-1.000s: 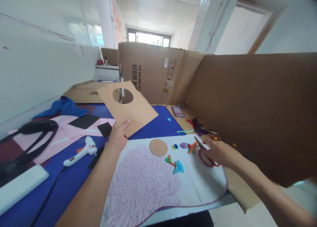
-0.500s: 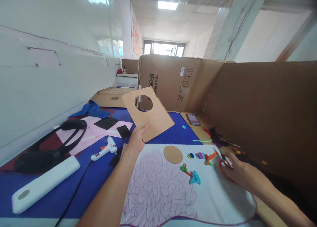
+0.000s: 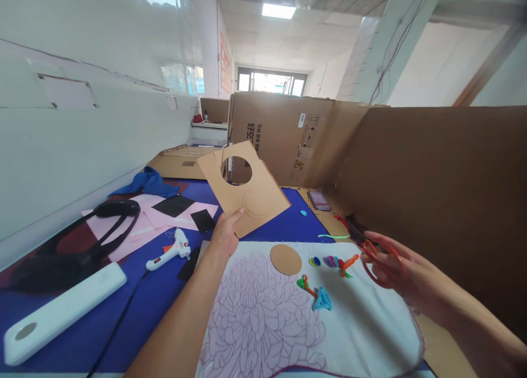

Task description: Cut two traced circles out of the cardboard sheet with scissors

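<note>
Left hand point(image 3: 227, 232): we see it pinching a brown card point(image 3: 263, 191) at the near edge, thumb on the face toward us, grip narrow
Card: raised and tilted over the far edge of a white sheet point(image 3: 362, 334); a round hole in its far left part, a faint drawn circle near the thumb
Right hand point(image 3: 415, 262): holding red-handled scissors point(image 3: 382, 283) above the sheet's right side, fingers curled at the loops; we cannot tell how the blades stand
Brown disc point(image 3: 286, 260): flat on the sheet, just beyond the printed flower point(image 3: 261, 312)
Small coloured pieces point(image 3: 331, 261): on the sheet between disc and scissors; a blue twisted shape point(image 3: 322, 299) lies nearer to us
Glue gun point(image 3: 171, 251): on the blue tabletop point(image 3: 160, 304), left of the left hand
</note>
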Tool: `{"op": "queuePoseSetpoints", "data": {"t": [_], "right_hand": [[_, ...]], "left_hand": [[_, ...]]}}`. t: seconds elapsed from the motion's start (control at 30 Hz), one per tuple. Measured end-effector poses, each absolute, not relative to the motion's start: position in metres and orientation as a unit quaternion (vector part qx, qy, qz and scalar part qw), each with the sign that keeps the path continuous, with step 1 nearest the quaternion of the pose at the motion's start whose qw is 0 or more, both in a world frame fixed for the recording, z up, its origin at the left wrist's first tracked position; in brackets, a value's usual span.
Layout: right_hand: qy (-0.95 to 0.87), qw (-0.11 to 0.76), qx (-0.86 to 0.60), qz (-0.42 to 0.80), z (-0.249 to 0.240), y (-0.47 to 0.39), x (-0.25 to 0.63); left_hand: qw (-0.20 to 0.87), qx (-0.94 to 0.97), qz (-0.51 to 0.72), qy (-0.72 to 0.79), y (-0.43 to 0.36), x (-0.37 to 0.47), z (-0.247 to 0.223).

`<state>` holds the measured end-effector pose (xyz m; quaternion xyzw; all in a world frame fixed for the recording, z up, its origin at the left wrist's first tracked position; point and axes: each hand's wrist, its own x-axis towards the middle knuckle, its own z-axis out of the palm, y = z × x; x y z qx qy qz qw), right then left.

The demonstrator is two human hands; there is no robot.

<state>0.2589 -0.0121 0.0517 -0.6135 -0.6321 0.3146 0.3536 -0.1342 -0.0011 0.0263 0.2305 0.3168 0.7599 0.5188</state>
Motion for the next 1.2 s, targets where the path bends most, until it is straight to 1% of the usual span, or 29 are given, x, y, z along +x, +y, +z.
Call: {"op": "queuePoseSetpoints", "data": {"t": [0.03,0.07,0.13,0.2,0.33,0.43,0.57,0.67,0.83,1.0,1.1,1.2], "right_hand": [[-0.59,0.396,-0.551,0.438,0.055,-0.01,0.248],[-0.558,0.421,-0.501,0.511,0.058,-0.007,0.236],[-0.542,0.448,-0.419,0.575,0.059,-0.001,0.213],[-0.547,0.452,-0.38,0.593,0.058,0.007,0.188],[-0.545,0.471,-0.364,0.591,0.053,0.023,0.138],[-0.555,0.467,-0.368,0.582,0.049,0.029,0.104],[-0.578,0.491,-0.357,0.545,0.039,0.031,0.077],[-0.589,0.492,-0.361,0.53,0.026,0.03,0.071],[-0.655,0.454,-0.332,0.505,0.012,0.028,0.071],[-0.685,0.441,-0.325,0.481,0.009,0.024,0.068],[-0.699,0.442,-0.337,0.451,0.009,0.021,0.065],[-0.695,0.449,-0.336,0.45,0.009,0.018,0.064]], "left_hand": [[0.518,0.228,0.762,0.315,-0.001,-0.134,0.026],[0.516,0.226,0.764,0.313,-0.001,-0.134,0.026],[0.516,0.227,0.767,0.305,-0.001,-0.135,0.025],[0.519,0.223,0.771,0.295,-0.001,-0.135,0.025],[0.522,0.199,0.781,0.278,-0.002,-0.136,0.027],[0.523,0.186,0.79,0.262,-0.004,-0.135,0.03],[0.522,0.175,0.802,0.233,-0.008,-0.131,0.036],[0.532,0.145,0.801,0.231,-0.011,-0.127,0.04],[0.548,0.125,0.794,0.231,-0.013,-0.117,0.041],[0.559,0.14,0.789,0.212,-0.014,-0.105,0.039],[0.555,0.155,0.789,0.212,-0.015,-0.099,0.037],[0.554,0.152,0.788,0.22,-0.015,-0.096,0.036]]}}
